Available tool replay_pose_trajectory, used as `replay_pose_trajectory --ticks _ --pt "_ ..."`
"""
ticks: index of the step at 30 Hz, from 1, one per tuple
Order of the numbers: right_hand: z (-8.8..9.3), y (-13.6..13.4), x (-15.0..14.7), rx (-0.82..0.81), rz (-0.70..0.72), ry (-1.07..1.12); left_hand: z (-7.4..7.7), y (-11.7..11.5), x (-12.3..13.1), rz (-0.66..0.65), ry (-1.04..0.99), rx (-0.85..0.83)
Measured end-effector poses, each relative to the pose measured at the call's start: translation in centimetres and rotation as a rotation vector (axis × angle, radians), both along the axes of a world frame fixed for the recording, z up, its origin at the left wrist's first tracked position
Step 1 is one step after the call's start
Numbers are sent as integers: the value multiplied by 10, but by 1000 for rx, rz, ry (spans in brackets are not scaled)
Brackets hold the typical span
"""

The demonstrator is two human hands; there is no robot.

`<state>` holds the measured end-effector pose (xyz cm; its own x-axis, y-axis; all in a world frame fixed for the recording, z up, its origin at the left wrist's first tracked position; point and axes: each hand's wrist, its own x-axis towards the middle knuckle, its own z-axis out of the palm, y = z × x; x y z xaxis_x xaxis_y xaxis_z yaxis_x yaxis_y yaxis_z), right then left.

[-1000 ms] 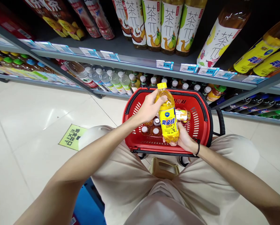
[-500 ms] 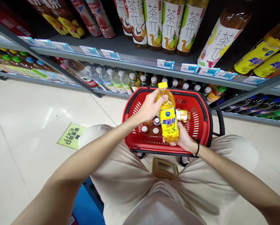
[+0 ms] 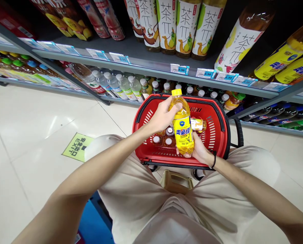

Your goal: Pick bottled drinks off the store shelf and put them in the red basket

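Observation:
Both hands hold a yellow drink bottle (image 3: pixel 183 130) above a red shopping basket (image 3: pixel 222 135); its yellow cap points away from me and its label faces up. My left hand (image 3: pixel 164 115) is closed round the upper part, thumb across the front just below the neck. Around the bottom, my right hand (image 3: pixel 199 149) is closed, with some fingers hidden beneath the bottle. Inside the basket, several white-capped bottles (image 3: pixel 169 141) stand upright to the left. A bottle with a white label (image 3: pixel 197 124) lies on its side to the right, partly covered by the held bottle.
Ahead runs a shelf (image 3: pixel 151 64) with tea bottles (image 3: pixel 184 28) and tilted yellow bottles (image 3: pixel 284 62); more bottles (image 3: pixel 127 86) line the level below. The basket's black handle (image 3: pixel 239 132) sticks out right. A green exit sign (image 3: pixel 76 147) is on the floor, left of my knee.

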<state>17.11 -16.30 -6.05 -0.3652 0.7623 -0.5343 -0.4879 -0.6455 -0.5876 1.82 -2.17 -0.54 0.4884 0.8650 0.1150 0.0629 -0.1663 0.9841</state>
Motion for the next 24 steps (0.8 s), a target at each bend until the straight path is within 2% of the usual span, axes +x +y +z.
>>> replay_pose_trajectory --ticks 24 --pt "0 -2 -1 15 -15 -17 3 -2 1 1 -40 -72"
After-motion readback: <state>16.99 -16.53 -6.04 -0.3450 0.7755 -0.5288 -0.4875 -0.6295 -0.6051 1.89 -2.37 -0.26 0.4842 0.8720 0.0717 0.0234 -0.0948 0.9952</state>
